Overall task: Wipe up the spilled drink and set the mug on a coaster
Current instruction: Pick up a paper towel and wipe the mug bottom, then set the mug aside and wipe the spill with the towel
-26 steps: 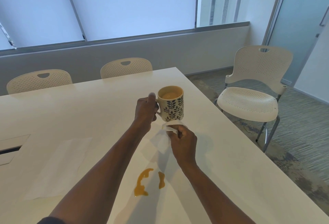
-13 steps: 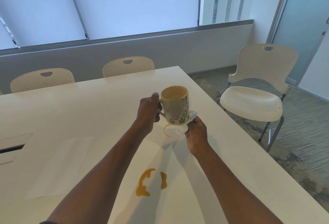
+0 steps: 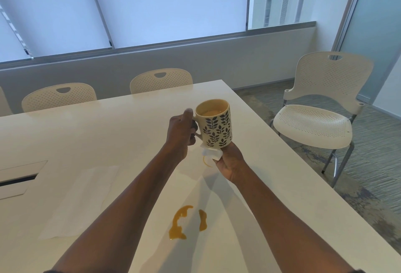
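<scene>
Held by its handle, the mug (image 3: 215, 124) hangs in the air above the table (image 3: 108, 133), the left hand (image 3: 180, 133) curled tight round the handle with the thumb up by the rim. Under the mug's base the right hand (image 3: 230, 160) is closed on a wad of white tissue (image 3: 211, 153), pressing it against the bottom. The mug is upright and well filled with a pale brown drink.

The step in hand looks like drying the mug's underside. To do it well, keep the mug level, since the drink stands not far below the rim, and rub the tissue across the whole base ring so no drip is carried onward.

Just below the tissue a thin orange ring mark (image 3: 207, 162) lies on the table. Nearer, between the forearms, sits the spill (image 3: 186, 221), two orange streaks, not yet wiped. A flat white napkin (image 3: 86, 196) lies to the left, well apart from the spill. No coaster can be picked out for certain.

On the right, the table's edge runs fairly near the right arm, with a chair (image 3: 316, 118) beyond it on the floor. To the left and far side the tabletop offers broad open room, apart from a cable hatch (image 3: 19, 180) at the far left.
</scene>
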A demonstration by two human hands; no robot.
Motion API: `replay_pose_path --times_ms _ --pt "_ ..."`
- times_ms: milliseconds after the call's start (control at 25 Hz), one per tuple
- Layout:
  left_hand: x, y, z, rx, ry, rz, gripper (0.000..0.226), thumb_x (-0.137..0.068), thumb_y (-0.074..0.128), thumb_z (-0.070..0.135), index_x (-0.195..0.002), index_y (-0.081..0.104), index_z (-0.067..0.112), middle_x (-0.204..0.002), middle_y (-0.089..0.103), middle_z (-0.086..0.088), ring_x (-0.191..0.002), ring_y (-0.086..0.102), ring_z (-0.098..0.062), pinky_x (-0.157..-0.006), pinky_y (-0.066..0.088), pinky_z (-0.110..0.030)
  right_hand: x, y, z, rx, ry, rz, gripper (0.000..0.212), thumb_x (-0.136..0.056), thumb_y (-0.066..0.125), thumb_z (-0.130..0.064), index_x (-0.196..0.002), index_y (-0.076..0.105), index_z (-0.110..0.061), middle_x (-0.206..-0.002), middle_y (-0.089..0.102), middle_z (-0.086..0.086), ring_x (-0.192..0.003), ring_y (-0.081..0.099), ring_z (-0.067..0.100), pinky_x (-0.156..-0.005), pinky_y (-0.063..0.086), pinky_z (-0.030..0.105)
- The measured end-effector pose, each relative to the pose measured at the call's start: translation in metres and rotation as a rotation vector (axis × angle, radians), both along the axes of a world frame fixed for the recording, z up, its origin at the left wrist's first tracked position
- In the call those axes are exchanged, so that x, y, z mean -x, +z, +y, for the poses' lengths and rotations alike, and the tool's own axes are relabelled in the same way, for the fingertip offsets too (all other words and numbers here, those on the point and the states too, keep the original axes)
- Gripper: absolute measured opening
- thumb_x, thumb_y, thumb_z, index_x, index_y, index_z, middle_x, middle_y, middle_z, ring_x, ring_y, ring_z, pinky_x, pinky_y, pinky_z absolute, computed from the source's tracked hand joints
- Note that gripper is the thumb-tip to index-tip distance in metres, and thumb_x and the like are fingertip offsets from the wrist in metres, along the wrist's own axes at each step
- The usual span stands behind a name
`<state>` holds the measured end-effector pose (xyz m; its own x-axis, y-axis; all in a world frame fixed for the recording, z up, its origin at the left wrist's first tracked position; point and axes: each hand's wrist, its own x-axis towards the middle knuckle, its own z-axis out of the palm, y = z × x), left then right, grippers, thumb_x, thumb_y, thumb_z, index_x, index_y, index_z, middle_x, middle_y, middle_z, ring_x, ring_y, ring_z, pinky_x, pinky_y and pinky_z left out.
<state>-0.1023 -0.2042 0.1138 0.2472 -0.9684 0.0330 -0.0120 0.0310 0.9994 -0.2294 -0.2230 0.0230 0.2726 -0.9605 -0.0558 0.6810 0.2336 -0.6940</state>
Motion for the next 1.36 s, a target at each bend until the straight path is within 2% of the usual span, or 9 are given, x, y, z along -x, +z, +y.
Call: replay_pose_path --times_ms 200,520,680,800,960,1040,1160,1280,1360 --pt "-0.009 -0.003 0.000 0.016 0.055 -0.049 0.045 -0.102 0.040 0.032 -0.061 0.041 0.012 -0.058 0.040 -0.004 -0.050 0.029 -0.014 -0.046 0.028 -0.022 -0.013 -0.003 0.012 -0.034 0.135 -0.002 0.027 -0.090 0.056 0.001 -0.112 0.064 -0.014 -0.098 0.073 0.008 -0.094 0.065 0.024 -0.071 0.059 0.033" --pt "-0.023 -0.010 -0.004 0.002 0.120 -0.058 0.050 -0.103 0.040 0.036 -0.058 0.044 0.013 -0.056 0.042 -0.004 -0.049 0.031 -0.014 -0.047 0.028 -0.023 0.012 -0.018 0.039 0.021 0.215 0.251 0.032 -0.098 0.053 -0.012 -0.129 0.059 -0.009 -0.116 0.068 0.012 -0.101 0.066 0.024 -0.080 0.055 0.036" --pt "-0.028 -0.017 -0.003 0.011 0.108 -0.034 0.051 -0.102 0.043 0.033 -0.055 0.038 0.013 -0.050 0.036 0.000 -0.048 0.025 -0.015 -0.047 0.023 -0.024 0.039 -0.011 0.039 0.063 0.108 0.314 0.030 -0.098 0.054 -0.017 -0.126 0.063 -0.010 -0.119 0.070 0.014 -0.100 0.068 0.023 -0.073 0.056 0.032" --pt "-0.031 -0.023 -0.001 0.007 0.113 -0.033 0.051 -0.101 0.043 0.030 -0.053 0.038 0.013 -0.046 0.036 0.003 -0.047 0.024 -0.015 -0.047 0.022 -0.024 0.050 -0.004 0.023 0.067 -0.202 0.394 0.020 -0.099 0.051 -0.008 -0.110 0.067 -0.010 -0.116 0.069 0.019 -0.097 0.065 0.025 -0.078 0.054 0.034" --pt "-0.040 -0.028 0.000 -0.002 0.138 -0.046 0.051 -0.101 0.042 0.031 -0.053 0.039 0.012 -0.048 0.038 0.002 -0.046 0.026 -0.016 -0.048 0.023 -0.025 0.067 -0.008 -0.005 0.286 -0.620 1.096 0.023 -0.093 0.054 -0.009 -0.095 0.071 -0.024 -0.098 0.073 0.001 -0.088 0.063 0.018 -0.076 0.044 0.024" --pt "-0.045 -0.032 0.000 -0.007 0.154 -0.038 0.051 -0.100 0.043 0.031 -0.053 0.040 0.012 -0.047 0.039 0.002 -0.046 0.026 -0.016 -0.048 0.023 -0.025 0.070 -0.021 -0.022 0.418 -0.615 1.430 0.022 -0.092 0.054 -0.009 -0.100 0.074 -0.016 -0.098 0.073 0.010 -0.088 0.064 0.027 -0.076 0.043 0.028" --pt "-0.052 -0.038 0.000 -0.017 0.172 -0.048 0.052 -0.101 0.043 0.032 -0.053 0.041 0.012 -0.050 0.040 -0.001 -0.046 0.027 -0.016 -0.048 0.024 -0.025 0.064 -0.048 -0.043 0.539 -0.409 1.906 0.028 -0.091 0.051 -0.013 -0.109 0.073 -0.016 -0.105 0.065 0.018 -0.095 0.060 0.036 -0.082 0.043 0.035" --pt "-0.058 -0.045 -0.001 -0.023 0.182 -0.057 0.050 -0.101 0.042 0.033 -0.056 0.040 0.012 -0.053 0.039 -0.003 -0.047 0.027 -0.017 -0.048 0.024 -0.026 0.057 -0.068 -0.053 0.517 -0.312 1.951 0.035 -0.094 0.049 -0.019 -0.126 0.062 -0.016 -0.137 0.053 0.013 -0.123 0.048 0.034 -0.102 0.038 0.037" --pt "-0.063 -0.047 -0.002 -0.024 0.192 -0.061 0.050 -0.101 0.041 0.033 -0.056 0.040 0.012 -0.053 0.038 -0.002 -0.047 0.027 -0.016 -0.048 0.024 -0.026 0.053 -0.076 -0.060 0.540 -0.155 1.978 0.047 -0.100 0.040 -0.026 -0.145 0.042 -0.013 -0.157 0.033 0.014 -0.143 0.030 0.031 -0.116 0.022 0.040"
